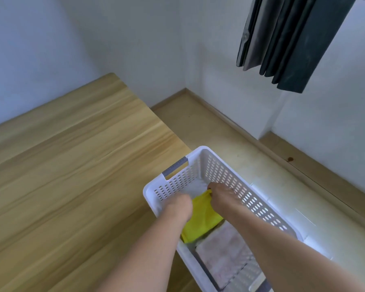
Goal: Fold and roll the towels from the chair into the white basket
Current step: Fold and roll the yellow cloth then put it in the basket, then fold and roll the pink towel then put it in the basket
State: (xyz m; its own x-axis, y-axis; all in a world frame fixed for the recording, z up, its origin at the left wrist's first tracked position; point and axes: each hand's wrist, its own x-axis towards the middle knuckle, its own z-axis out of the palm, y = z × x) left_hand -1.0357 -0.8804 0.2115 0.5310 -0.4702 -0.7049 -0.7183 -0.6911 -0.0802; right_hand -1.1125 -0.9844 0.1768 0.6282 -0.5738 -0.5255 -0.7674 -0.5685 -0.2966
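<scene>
Perforated plastic basket (217, 171), soft yellow towel (200, 220)

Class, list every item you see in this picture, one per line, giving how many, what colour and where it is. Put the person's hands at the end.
white basket: one, white with a grey handle, on the floor beside the table
yellow towel: one, yellow, inside the basket, under both hands
pale pink towel: at least one, pale pink, in the basket's near end
table: one, light wood, left of the basket
curtain: one, dark grey, hanging at upper right
left hand: one, in the basket on the yellow towel
right hand: one, pinching the yellow towel's far edge
</scene>
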